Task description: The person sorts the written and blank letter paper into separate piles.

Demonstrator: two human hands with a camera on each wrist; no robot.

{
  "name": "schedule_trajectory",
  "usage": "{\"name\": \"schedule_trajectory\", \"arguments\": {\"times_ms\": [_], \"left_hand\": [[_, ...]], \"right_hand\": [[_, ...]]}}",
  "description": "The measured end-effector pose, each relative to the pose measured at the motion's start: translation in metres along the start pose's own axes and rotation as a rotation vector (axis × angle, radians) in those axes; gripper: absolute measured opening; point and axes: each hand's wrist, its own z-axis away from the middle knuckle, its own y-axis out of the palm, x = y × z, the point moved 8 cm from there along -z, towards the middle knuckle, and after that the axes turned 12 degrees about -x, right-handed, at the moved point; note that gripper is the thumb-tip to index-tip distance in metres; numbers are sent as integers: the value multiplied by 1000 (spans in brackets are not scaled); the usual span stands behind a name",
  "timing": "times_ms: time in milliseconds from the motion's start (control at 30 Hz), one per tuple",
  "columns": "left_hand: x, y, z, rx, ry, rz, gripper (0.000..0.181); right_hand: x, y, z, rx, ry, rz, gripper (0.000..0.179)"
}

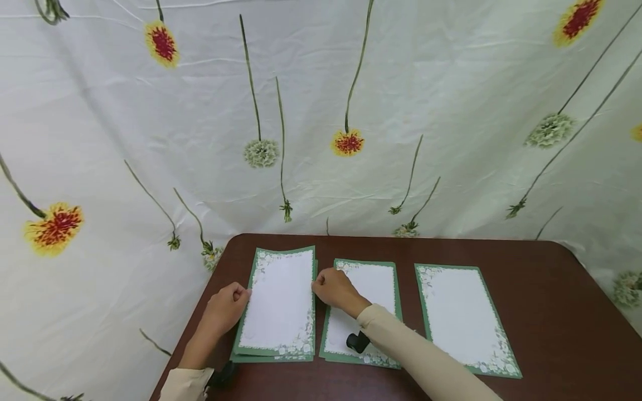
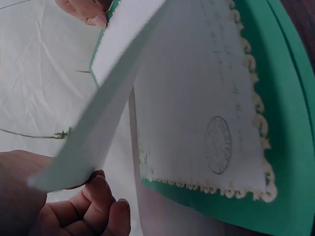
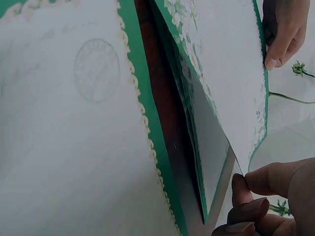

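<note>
A white sheet of paper [image 1: 278,301] with a green border and printed flowers tops the left pile. My left hand [image 1: 223,309] pinches its left edge between thumb and fingers. At the opposite edge, my right hand [image 1: 335,288] pinches the same sheet. The left wrist view shows the sheet's edge [image 2: 98,118] lifted above a matching sheet [image 2: 182,98] with an oval stamp print. In the right wrist view the raised sheet [image 3: 226,64] slants up, with a gap over the layers below.
A second pile of similar sheets [image 1: 376,278] lies in the middle, partly under my right forearm. Farther right lies another bordered sheet [image 1: 463,312]. The brown table [image 1: 546,312] meets a flower-printed cloth [image 1: 451,83] behind it. Dark wrist cameras sit at both cuffs.
</note>
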Motion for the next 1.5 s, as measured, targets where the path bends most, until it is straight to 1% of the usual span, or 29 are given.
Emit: {"name": "schedule_trajectory", "arguments": {"times_ms": [267,400,567,800,1100,1333,1433,1500], "left_hand": [[7,3,1,-3,-13,-27,28],[6,3,1,-14,-1,-44,28],[6,4,1,-16,11,-78,28],[9,8,2,9,15,-117,27],[11,10,4,18,15,-163,25],[11,9,3,-7,35,-230,25],[5,7,2,-44,63,-228,25],[-2,7,1,-75,86,-210,23]], "right_hand": [[-1,8,-2,5,9,8,48],[-2,10,-3,2,12,8,51],[-4,13,-3,9,26,50,54],[-3,14,-2,33,24,113,59],[-1,14,0,35,21,150,61],[-3,6,1,35,36,156,57],[-8,-4,2,22,47,147,45],[-9,-15,3,6,28,139,35]]}}
